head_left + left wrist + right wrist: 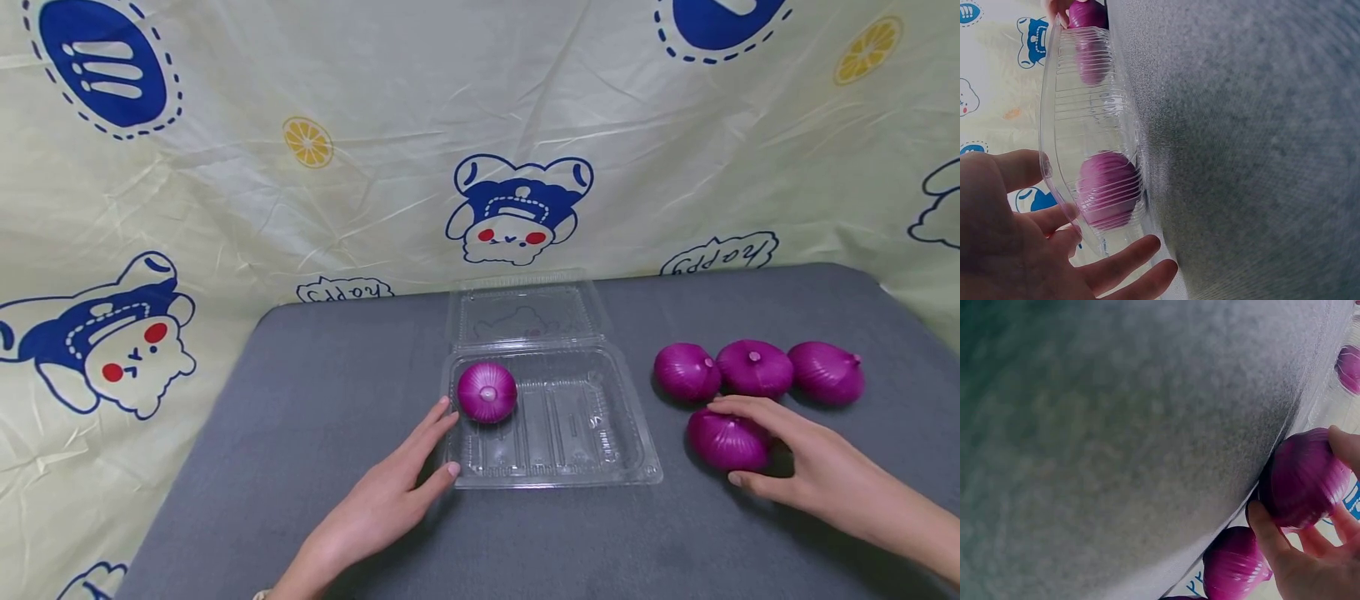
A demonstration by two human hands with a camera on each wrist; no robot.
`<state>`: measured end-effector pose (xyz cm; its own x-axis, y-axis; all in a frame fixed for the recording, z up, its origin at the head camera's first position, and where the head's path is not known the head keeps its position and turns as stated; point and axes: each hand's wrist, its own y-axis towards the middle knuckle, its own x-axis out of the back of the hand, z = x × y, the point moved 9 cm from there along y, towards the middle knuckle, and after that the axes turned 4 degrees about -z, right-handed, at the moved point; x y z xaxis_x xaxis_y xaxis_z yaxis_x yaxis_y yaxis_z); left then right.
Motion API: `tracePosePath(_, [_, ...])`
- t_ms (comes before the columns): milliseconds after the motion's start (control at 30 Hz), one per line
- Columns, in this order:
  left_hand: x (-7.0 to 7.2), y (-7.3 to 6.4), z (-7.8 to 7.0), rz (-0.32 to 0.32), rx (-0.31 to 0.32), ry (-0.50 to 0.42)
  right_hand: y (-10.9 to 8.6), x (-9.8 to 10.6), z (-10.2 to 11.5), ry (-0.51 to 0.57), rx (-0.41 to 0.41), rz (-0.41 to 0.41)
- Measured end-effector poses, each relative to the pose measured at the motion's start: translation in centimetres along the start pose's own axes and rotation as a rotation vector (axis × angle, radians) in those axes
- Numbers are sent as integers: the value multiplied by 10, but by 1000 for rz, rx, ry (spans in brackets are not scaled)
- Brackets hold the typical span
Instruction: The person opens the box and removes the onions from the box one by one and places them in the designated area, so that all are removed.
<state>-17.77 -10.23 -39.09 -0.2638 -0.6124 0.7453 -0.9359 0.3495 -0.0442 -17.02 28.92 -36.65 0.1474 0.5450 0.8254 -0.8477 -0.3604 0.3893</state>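
A clear plastic clamshell box (555, 479) lies with its lid (528, 308) folded back, and one purple onion (487, 393) sits at the left of its base. Beside the box's left edge is my left hand (382, 496), fingers extended and thumb apart; in the left wrist view its fingertips (1069, 212) are right at the rim. My right hand (813, 462) holds a second onion (727, 442) to the right of the box, thumb on the near side and fingers over the far side. The right wrist view shows this onion (1304, 478) between thumb and fingers.
Behind the held onion, three more onions stand in a row: a left one (686, 372), a middle one (754, 368) and a right one (827, 372). Grey cloth covers the table (337, 375). A printed curtain (375, 208) hangs along the table's far edge.
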Motion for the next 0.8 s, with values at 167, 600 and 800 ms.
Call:
tracePosePath(167, [0, 0, 0, -3, 2, 3, 3, -2, 0, -12, -22, 1])
tracePosePath(600, [-1, 2, 0, 21, 20, 5, 3, 3, 4, -55, -32, -35])
tracePosePath(800, [0, 1, 0, 8, 7, 5, 16, 9, 34, -76, 33, -67])
